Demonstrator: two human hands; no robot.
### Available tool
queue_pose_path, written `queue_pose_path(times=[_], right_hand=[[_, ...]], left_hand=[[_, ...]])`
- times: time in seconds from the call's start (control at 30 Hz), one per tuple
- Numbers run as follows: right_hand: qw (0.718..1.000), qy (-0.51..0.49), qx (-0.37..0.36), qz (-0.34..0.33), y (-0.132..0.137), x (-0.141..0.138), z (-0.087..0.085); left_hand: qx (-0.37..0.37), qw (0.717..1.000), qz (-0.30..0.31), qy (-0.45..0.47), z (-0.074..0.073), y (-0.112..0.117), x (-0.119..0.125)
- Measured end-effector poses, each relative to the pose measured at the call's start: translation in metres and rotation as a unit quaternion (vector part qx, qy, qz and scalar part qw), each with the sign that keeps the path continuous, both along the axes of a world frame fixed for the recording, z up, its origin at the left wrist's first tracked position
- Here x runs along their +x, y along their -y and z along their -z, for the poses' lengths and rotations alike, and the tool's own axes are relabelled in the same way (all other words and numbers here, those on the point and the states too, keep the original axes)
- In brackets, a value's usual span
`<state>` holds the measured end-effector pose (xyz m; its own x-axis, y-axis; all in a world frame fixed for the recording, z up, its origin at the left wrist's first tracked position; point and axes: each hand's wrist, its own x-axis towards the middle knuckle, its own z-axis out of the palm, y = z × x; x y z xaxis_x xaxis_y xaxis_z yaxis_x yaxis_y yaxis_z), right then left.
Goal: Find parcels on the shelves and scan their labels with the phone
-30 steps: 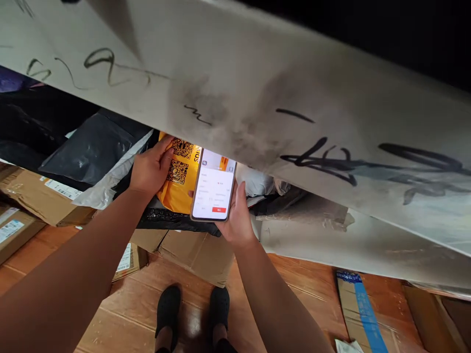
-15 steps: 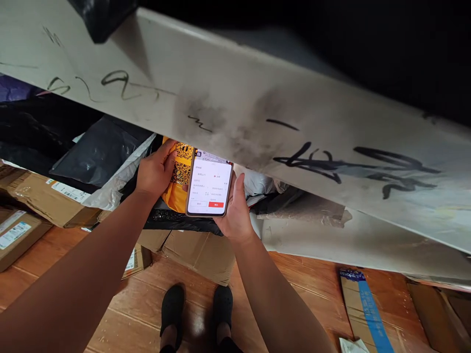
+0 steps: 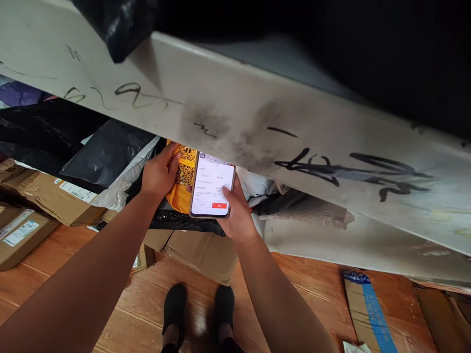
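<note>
My right hand [image 3: 239, 213] is closed round a smartphone [image 3: 212, 184], its thumb over the right side of the lit screen. The screen shows a white form with a red button near the bottom. Left of the phone, my left hand [image 3: 159, 171] grips a yellow parcel bag [image 3: 180, 196] printed with black QR codes. The phone covers the bag's right part, and the shelf edge hides its top. Beneath the bag lies a black plastic-wrapped parcel [image 3: 187, 223].
A grey-white shelf board [image 3: 221, 103] with black marker writing slants across above my hands. Dark plastic parcels [image 3: 105, 152] lie to the left, above cardboard boxes [image 3: 62, 196]. A flattened carton with blue tape [image 3: 371, 309] lies on the wooden floor [image 3: 147, 304].
My right thumb has moved from beside the phone onto its screen. More text now fills the form. The whole view has shifted slightly; my left hand stays on the yellow parcel bag.
</note>
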<state>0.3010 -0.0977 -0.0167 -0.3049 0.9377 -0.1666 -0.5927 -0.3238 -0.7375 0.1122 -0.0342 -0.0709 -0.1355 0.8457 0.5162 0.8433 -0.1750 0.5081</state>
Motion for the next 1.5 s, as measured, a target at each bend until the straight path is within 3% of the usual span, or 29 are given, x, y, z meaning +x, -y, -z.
queue_pose_path(times=[0.2, 0.37, 0.97, 1.2, 1.5], right_hand=[[0.995, 0.073, 0.059, -0.028, 0.005, -0.001, 0.006], [0.995, 0.063, 0.061, -0.040, 0.004, -0.002, 0.010], [0.994, 0.063, 0.076, -0.042, 0.008, 0.001, -0.002], [0.998, 0.035, 0.050, -0.018, 0.007, 0.001, -0.003], [0.998, -0.044, -0.005, -0.041, 0.023, 0.016, -0.002]], left_hand=[[-0.010, 1.000, -0.004, 0.002, -0.002, 0.001, 0.001], [-0.009, 1.000, 0.003, 0.009, -0.003, 0.002, 0.002], [-0.054, 0.998, -0.002, 0.021, -0.009, 0.005, 0.005], [-0.037, 0.999, 0.002, 0.020, -0.006, 0.005, 0.004], [-0.034, 0.999, 0.005, 0.018, -0.004, 0.004, 0.003]])
